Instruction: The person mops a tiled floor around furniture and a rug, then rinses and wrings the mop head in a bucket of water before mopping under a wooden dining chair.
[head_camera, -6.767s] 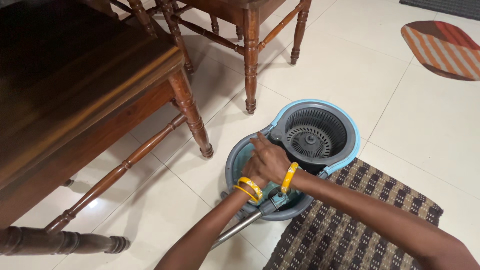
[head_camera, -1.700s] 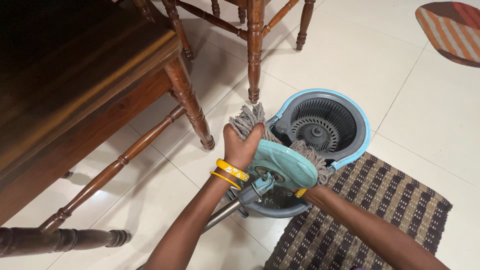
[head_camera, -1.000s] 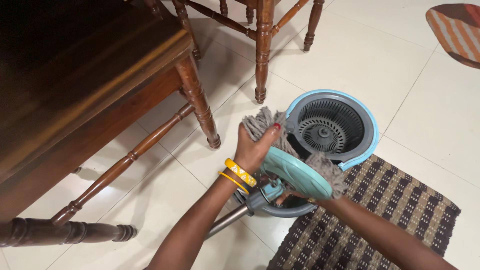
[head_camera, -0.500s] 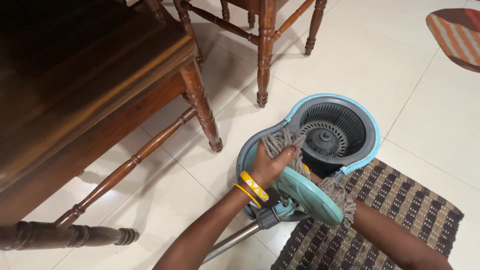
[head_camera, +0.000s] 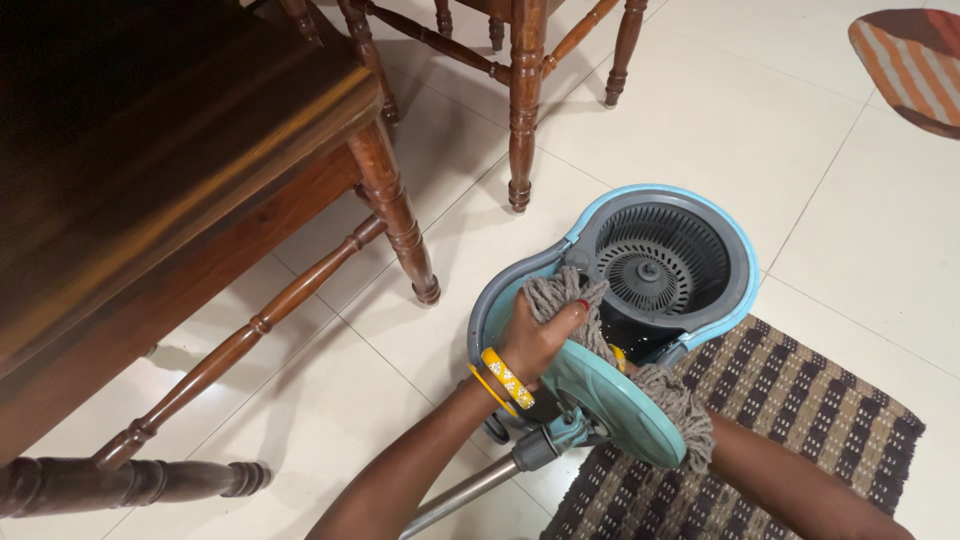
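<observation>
1. Your left hand (head_camera: 535, 340) sits over the near, open half of the grey and light blue mop bucket (head_camera: 735, 290), which stands on the pale tiled floor (head_camera: 300, 400) with its near edge beside the corner of a brown checked mat (head_camera: 800, 420).
2. The mop head, a teal round disc (head_camera: 615, 400) fringed with grey strands (head_camera: 560, 295), is tilted on its edge above that open half, with its flat teal back turned up toward you.
3. The mop's long axis runs from the disc down and to the left along the metal handle (head_camera: 455, 498), which passes under your left forearm toward the bottom edge of the view.
4. The round spinner basket (head_camera: 655, 270) lies just beyond the strands, up and to the right of your left fingertips.
5. Your left fingers are curled tight around a bunch of strands at the far rim of the disc.
6. Your right hand is hidden behind the disc; only its forearm (head_camera: 800, 490) shows, so I cannot tell how open its fingers are.
7. A dark wooden table leg (head_camera: 395, 215) stands well apart to the left of the bucket.
</observation>
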